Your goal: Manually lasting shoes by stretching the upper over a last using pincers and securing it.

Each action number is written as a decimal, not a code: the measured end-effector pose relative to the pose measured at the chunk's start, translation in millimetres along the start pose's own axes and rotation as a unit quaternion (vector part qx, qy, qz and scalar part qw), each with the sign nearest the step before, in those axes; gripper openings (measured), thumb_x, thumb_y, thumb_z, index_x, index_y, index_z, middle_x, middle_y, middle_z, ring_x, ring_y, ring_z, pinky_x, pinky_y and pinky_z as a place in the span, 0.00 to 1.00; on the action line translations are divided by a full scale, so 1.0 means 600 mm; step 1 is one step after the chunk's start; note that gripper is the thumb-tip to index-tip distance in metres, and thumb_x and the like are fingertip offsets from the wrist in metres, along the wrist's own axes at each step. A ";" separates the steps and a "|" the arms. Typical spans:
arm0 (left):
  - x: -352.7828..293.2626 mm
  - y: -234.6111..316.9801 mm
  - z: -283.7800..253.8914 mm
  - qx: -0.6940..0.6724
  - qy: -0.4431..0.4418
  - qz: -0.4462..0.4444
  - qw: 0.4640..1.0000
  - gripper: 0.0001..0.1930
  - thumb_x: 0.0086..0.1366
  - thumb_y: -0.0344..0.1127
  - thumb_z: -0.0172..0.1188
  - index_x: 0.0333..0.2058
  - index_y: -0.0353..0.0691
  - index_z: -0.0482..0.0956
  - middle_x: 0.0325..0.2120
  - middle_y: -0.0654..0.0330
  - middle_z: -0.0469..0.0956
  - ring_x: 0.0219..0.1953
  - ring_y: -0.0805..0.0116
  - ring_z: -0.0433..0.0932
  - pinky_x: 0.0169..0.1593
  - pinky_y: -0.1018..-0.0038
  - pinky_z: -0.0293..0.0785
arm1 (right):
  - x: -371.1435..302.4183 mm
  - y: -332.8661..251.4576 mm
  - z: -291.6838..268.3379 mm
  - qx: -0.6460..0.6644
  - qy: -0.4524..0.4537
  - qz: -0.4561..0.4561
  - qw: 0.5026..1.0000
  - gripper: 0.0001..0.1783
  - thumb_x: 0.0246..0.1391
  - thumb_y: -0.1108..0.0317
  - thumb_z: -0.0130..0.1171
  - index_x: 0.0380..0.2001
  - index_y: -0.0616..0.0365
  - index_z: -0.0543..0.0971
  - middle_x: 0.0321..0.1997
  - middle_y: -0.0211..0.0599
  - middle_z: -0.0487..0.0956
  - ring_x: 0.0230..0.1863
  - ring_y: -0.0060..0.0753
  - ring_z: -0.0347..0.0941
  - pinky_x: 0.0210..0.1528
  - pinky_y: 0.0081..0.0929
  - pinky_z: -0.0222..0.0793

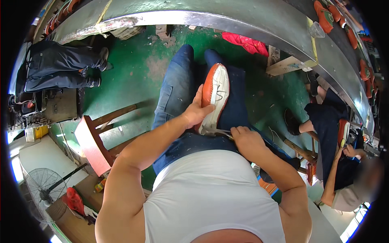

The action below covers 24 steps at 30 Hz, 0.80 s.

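Observation:
Across my thighs lies an orange-red shoe upper (219, 92), bottom side up, with a pale underside that bears a dark handwritten mark. Its toe points away from me. My left hand (198, 110) is closed on the shoe's left side, thumb on the pale underside and fingers around the orange edge. My right hand (247, 139) is closed on a slim metal hand tool (215, 131), whose metal end touches the heel. The tool's handle is mostly hidden in my fist, so its exact kind is unclear.
A long grey workbench (251, 18) curves across the far side, with orange shoes (324, 17) at its right. Red cloth (245, 42) lies below it. Left are a wooden stool (95, 141) and a fan (45, 193). A co-worker (340, 162) sits right; another person's legs (65, 67) show left.

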<state>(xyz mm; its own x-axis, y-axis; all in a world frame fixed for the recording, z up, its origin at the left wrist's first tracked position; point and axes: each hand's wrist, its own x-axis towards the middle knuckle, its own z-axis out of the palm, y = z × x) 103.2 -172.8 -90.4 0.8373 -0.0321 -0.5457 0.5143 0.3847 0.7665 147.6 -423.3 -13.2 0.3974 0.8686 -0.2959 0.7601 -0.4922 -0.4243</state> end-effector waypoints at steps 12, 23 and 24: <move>-0.059 -0.059 -0.019 0.248 -0.018 0.029 0.968 0.56 0.68 0.41 0.60 0.70 0.42 0.16 0.74 0.48 0.28 0.75 0.58 0.37 0.73 0.68 0.43 | 0.021 0.092 -0.044 0.369 -0.339 0.108 0.859 0.12 0.60 0.60 0.58 0.35 0.60 0.77 0.27 0.33 0.80 0.23 0.27 0.77 0.25 0.30 0.72; -0.083 -0.003 -0.019 0.071 -0.022 0.040 0.996 0.52 0.67 0.38 0.62 0.73 0.43 0.28 0.69 0.49 0.55 0.70 0.53 0.59 0.69 0.64 0.60 | 0.021 0.029 0.035 0.400 0.047 0.136 0.905 0.24 0.69 0.52 0.46 0.32 0.65 0.77 0.23 0.41 0.79 0.26 0.37 0.78 0.34 0.32 0.72; -0.098 0.018 -0.016 -0.064 -0.038 0.051 0.996 0.48 0.67 0.36 0.62 0.73 0.42 0.35 0.67 0.50 0.59 0.68 0.56 0.62 0.69 0.64 0.62 | 0.010 0.035 0.035 0.410 0.054 0.179 0.893 0.24 0.70 0.53 0.45 0.33 0.65 0.77 0.25 0.38 0.79 0.26 0.31 0.77 0.32 0.30 0.72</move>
<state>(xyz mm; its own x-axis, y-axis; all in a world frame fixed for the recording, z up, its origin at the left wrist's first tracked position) 57.9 -157.8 -53.6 0.8982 -0.0541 -0.4362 0.4018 0.5031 0.7651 155.3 -429.8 -42.0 0.6209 0.6258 -0.4721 -0.0400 -0.5762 -0.8163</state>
